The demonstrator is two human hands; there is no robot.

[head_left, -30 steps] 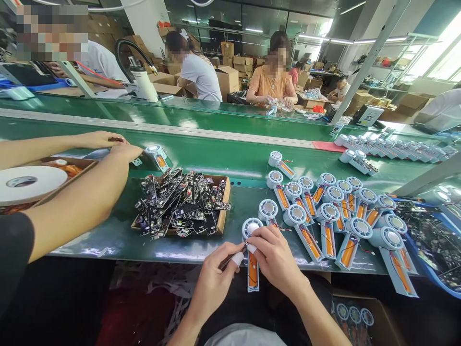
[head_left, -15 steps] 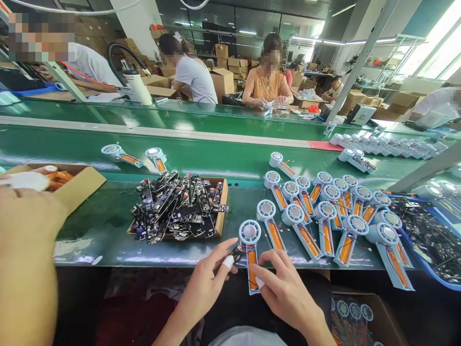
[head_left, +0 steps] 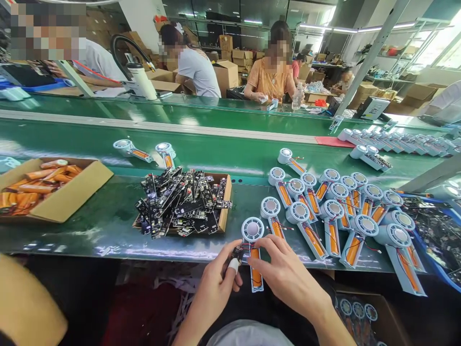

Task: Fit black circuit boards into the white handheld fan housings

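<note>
My left hand (head_left: 222, 274), a white cover on its thumb, grips a small black circuit board (head_left: 236, 253) between thumb and fingers. Just right of the board is a light-blue handheld fan (head_left: 252, 229), its head on the bench edge. The open handle, with an orange battery (head_left: 256, 276) inside, juts out toward me. My right hand (head_left: 284, 266) bends over the upper handle, fingers drawn together near thin red wires (head_left: 248, 245) by the board. What those fingertips pinch is too small to make out.
A carton of loose circuit boards (head_left: 226, 211) lies ahead left, and a box of orange batteries (head_left: 72, 197) farther left. Several fan bodies (head_left: 333, 210) crowd the right side. Another person's arm (head_left: 29, 302) enters at lower left. Beyond runs a green conveyor (head_left: 216, 156).
My right fingers have moved up the handle toward the wires and the board. The other person's hand has withdrawn from the battery box. The view has shifted slightly.
</note>
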